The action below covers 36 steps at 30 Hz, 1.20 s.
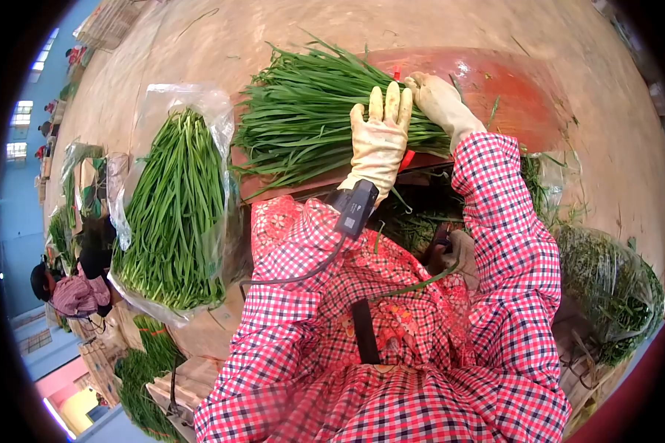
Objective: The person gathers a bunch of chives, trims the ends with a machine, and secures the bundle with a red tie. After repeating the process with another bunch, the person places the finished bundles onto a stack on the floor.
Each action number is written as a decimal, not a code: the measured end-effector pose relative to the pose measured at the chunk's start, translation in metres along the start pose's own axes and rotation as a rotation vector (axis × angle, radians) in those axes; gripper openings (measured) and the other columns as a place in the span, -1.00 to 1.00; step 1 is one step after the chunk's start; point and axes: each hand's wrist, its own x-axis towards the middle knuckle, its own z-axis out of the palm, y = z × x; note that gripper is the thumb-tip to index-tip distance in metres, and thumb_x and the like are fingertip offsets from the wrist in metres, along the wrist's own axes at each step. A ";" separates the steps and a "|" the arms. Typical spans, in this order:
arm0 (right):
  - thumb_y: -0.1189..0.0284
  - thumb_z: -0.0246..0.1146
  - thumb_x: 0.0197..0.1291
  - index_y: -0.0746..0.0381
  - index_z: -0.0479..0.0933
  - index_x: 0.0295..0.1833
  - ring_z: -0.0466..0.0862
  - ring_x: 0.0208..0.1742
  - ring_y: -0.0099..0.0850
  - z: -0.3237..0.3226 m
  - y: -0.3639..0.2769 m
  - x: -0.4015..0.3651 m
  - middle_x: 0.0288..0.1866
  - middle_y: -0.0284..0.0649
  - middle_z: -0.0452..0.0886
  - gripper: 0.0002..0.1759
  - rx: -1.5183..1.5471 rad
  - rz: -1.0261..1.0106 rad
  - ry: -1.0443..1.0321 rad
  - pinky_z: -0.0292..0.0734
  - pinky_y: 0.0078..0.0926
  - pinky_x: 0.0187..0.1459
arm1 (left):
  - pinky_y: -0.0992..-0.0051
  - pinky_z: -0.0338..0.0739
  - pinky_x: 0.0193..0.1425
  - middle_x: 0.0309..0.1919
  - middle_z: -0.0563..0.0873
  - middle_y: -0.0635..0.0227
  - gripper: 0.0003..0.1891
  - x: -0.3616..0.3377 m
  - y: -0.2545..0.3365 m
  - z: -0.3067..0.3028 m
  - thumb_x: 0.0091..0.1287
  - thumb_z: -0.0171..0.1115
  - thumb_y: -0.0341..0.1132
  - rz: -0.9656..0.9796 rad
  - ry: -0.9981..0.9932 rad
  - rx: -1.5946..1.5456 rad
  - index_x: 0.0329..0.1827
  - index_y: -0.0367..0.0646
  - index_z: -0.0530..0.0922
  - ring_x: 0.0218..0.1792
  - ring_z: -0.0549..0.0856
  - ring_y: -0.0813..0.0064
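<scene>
A big bundle of long green garlic chives (303, 111) lies across a reddish-brown board in front of me. My left hand (377, 144), in a pale stained glove, rests flat on the bundle with its fingers stretched out. Beside it my right hand (440, 100), also gloved, has its fingers curled at the far side of the bundle; what they grip is hidden. A bit of red tie (397, 73) sticks up by the right fingertips, and another red piece (406, 160) shows at the near side below the left hand.
Left of the board, an open clear plastic bag (225, 122) holds more chives (174, 214). A filled plastic bag of green scraps (606, 280) stands at the right. Loose trimmings (414, 229) lie below the board (524, 96). Another person (77, 292) sits at the far left.
</scene>
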 end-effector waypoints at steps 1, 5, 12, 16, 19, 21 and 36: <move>0.18 -0.07 0.41 0.26 0.57 0.09 0.60 0.15 -0.01 -0.003 -0.004 -0.002 0.09 0.08 0.62 -0.54 0.045 -0.005 -0.013 0.44 -0.14 0.18 | 0.03 0.28 0.24 0.46 0.33 0.27 -0.43 0.002 0.000 -0.004 0.37 -0.05 -0.27 0.010 -0.013 0.028 0.49 -0.04 0.22 0.41 0.38 0.19; 0.21 -0.02 0.35 0.20 0.59 0.09 0.61 0.14 -0.03 -0.004 -0.014 -0.004 0.08 0.06 0.63 -0.58 0.114 -0.022 -0.056 0.46 -0.16 0.16 | -0.09 0.22 0.31 0.48 0.30 0.25 -0.44 0.004 0.001 -0.017 0.40 -0.08 -0.28 0.029 -0.082 0.154 0.50 -0.04 0.20 0.47 0.28 0.16; 0.21 -0.11 0.37 0.15 0.60 0.11 0.60 0.17 -0.02 0.008 -0.025 0.004 0.12 0.05 0.62 -0.55 -0.134 0.104 -0.038 0.47 -0.11 0.17 | -0.27 0.01 0.41 0.50 0.25 0.18 -0.45 -0.005 0.009 -0.001 0.42 -0.13 -0.27 -0.180 -0.137 0.079 0.50 -0.06 0.17 0.52 0.18 0.06; 0.18 -0.11 0.37 0.12 0.56 0.18 0.59 0.18 -0.03 0.004 -0.033 -0.004 0.15 0.04 0.60 -0.53 -0.105 0.104 -0.004 0.46 -0.12 0.18 | -0.35 -0.11 0.45 0.54 0.15 0.16 -0.43 0.000 0.003 -0.019 0.44 -0.14 -0.30 -0.033 -0.194 0.246 0.52 -0.15 0.12 0.55 0.08 0.06; 0.17 -0.09 0.36 0.11 0.56 0.19 0.59 0.17 -0.03 0.002 -0.032 -0.005 0.13 0.04 0.61 -0.53 -0.068 0.075 -0.035 0.47 -0.13 0.18 | -0.34 -0.14 0.46 0.55 0.14 0.13 -0.41 0.008 -0.007 -0.021 0.43 -0.13 -0.33 0.064 -0.193 0.268 0.53 -0.21 0.09 0.56 0.05 0.06; 0.20 -0.04 0.32 0.12 0.55 0.21 0.58 0.18 0.00 0.006 -0.027 -0.005 0.12 0.09 0.61 -0.54 0.019 0.051 -0.026 0.44 -0.15 0.20 | -0.29 -0.15 0.49 0.54 0.14 0.10 -0.42 0.016 -0.020 -0.012 0.44 -0.19 -0.37 0.147 -0.194 0.257 0.53 -0.26 0.08 0.57 0.04 0.06; 0.26 0.18 0.35 0.22 0.63 0.06 0.72 -0.08 -0.32 -0.031 -0.033 -0.079 -0.06 -0.07 0.72 -0.68 0.484 0.091 0.470 0.56 -0.43 -0.04 | 0.11 0.20 0.47 0.28 0.48 0.01 0.17 0.044 -0.054 -0.012 -0.21 0.61 -0.01 0.344 -0.424 -0.214 0.44 -0.37 0.15 0.37 0.40 0.16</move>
